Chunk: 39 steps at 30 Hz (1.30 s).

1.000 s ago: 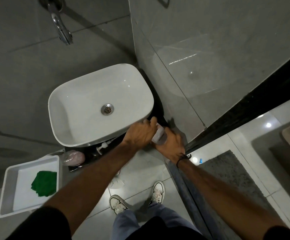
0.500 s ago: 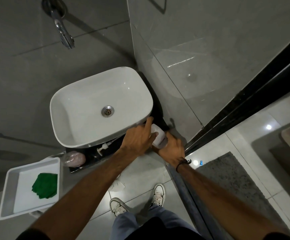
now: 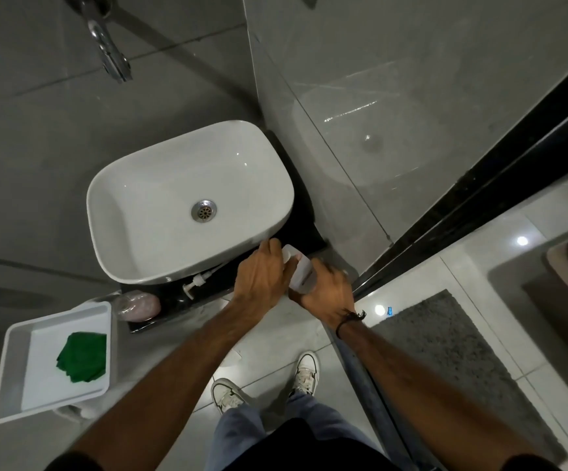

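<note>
A white plastic bottle (image 3: 301, 271) is held over the right end of the black counter (image 3: 304, 219), just right of the white basin (image 3: 187, 202). My right hand (image 3: 326, 294) grips the bottle's body from below and behind. My left hand (image 3: 260, 277) curls round the bottle's top end, its fingers hiding the cap. Both hands meet at the bottle near the basin's front right corner.
A chrome tap (image 3: 109, 52) juts from the wall above the basin. A pump dispenser (image 3: 196, 283) and a pink wrapped object (image 3: 138, 305) lie on the counter. A white tray (image 3: 53, 360) with a green cloth (image 3: 82, 356) stands at the left. A grey mat (image 3: 459, 365) lies right.
The bottle has tipped a little, its top now pointing up and left. My left hand has shifted slightly on its top end; my right hand keeps its grip.
</note>
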### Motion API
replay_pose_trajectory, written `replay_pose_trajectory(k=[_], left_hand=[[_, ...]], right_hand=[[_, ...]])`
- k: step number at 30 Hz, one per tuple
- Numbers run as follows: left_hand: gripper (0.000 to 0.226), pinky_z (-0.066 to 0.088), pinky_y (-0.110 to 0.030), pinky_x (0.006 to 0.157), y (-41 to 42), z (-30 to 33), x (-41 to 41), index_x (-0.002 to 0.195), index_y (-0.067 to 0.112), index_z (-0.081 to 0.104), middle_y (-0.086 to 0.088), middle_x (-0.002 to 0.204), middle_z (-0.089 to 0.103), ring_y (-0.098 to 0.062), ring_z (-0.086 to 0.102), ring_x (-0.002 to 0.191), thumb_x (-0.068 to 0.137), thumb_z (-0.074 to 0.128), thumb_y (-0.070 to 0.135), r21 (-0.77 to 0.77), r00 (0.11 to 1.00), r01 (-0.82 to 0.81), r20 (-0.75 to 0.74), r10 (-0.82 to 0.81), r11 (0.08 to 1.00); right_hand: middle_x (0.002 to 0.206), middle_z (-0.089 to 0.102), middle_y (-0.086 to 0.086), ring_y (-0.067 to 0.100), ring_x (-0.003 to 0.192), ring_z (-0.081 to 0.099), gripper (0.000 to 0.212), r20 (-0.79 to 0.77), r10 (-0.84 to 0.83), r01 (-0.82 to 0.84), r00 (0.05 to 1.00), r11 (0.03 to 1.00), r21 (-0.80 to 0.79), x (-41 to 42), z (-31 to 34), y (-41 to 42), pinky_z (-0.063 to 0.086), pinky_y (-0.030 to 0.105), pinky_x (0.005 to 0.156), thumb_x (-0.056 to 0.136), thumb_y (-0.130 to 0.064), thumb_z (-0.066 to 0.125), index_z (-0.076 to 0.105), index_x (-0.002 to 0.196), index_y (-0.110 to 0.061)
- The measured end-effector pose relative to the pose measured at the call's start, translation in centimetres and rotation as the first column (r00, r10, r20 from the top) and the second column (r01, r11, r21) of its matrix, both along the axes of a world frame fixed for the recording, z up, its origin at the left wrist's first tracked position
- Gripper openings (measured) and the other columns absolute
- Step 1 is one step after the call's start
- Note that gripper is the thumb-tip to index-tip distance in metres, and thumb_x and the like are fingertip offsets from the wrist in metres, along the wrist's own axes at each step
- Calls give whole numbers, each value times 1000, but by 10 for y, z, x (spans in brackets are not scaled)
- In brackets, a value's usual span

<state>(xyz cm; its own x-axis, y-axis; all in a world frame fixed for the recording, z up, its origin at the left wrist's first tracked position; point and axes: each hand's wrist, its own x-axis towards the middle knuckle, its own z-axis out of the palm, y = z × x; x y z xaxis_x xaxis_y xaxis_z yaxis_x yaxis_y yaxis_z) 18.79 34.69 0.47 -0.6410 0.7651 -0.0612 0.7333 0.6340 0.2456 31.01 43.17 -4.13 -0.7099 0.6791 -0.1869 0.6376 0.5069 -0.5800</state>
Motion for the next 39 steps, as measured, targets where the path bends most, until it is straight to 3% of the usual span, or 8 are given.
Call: replay_pose_trajectory(k=[3,8,13,15,20,29,34,39], left_hand=[[62,52,-32,56,-4,0,4,82,12,61,-10,73,70,-29,69,65,91,44,71,21,982,-187,-19,188,982],[81,39,-29,53,-5,-16,0,64,10,60,-12,62,64,-33,67,59,81,38,86,-51,968,-245,-65,242,968],[53,55,-36,67,-22,-20,-11,135,17,47,-5,127,53,-24,63,102,94,53,50,132,967,206,125,-222,970],[42,58,-40,73,-24,-26,-14,138,14,47,-9,130,50,-29,60,106,98,53,24,162,930,329,118,-349,930],[27,55,-40,74,-14,-33,-21,124,12,52,-9,120,56,-27,59,101,103,48,29,327,979,-30,202,-39,945],[20,50,-40,71,-10,-96,-34,99,8,58,-13,102,57,-30,55,92,84,63,-4,70,994,-3,110,-5,998],[12,45,-38,83,-15,-118,-33,103,14,55,-5,114,53,-29,52,105,98,45,11,163,968,-119,239,78,979],[21,56,-39,84,-38,-113,-33,110,9,65,-10,119,60,-29,61,103,89,61,7,248,972,-121,224,65,961]], right_hand=[[123,65,8,30,113,63,75,26,48,-48,999,999,-7,-2,0,1,55,47,94,68,-58,82,55,125,-18],[121,66,6,26,111,63,75,59,82,-81,995,997,-11,1,-12,1,55,39,92,68,-56,80,54,126,-18],[110,69,2,22,102,67,70,70,65,-64,995,998,-16,-1,-21,5,59,35,83,64,-66,70,53,118,-24],[112,69,5,25,102,67,73,49,74,-73,996,997,-23,-4,-25,7,59,39,84,63,-64,73,54,119,-21],[111,70,1,23,100,68,71,60,39,-35,997,996,-77,-5,-25,13,59,36,84,61,-65,73,54,117,-26],[111,69,-2,19,102,68,67,106,-17,23,994,998,-55,34,-37,22,55,26,81,66,-57,82,55,118,-24],[110,70,-1,19,101,69,66,107,-6,12,994,998,-57,38,-39,21,54,24,82,67,-53,84,58,117,-20],[110,70,0,20,100,69,67,95,21,-14,995,997,-78,33,-36,11,59,29,84,67,-56,84,57,118,-21]])
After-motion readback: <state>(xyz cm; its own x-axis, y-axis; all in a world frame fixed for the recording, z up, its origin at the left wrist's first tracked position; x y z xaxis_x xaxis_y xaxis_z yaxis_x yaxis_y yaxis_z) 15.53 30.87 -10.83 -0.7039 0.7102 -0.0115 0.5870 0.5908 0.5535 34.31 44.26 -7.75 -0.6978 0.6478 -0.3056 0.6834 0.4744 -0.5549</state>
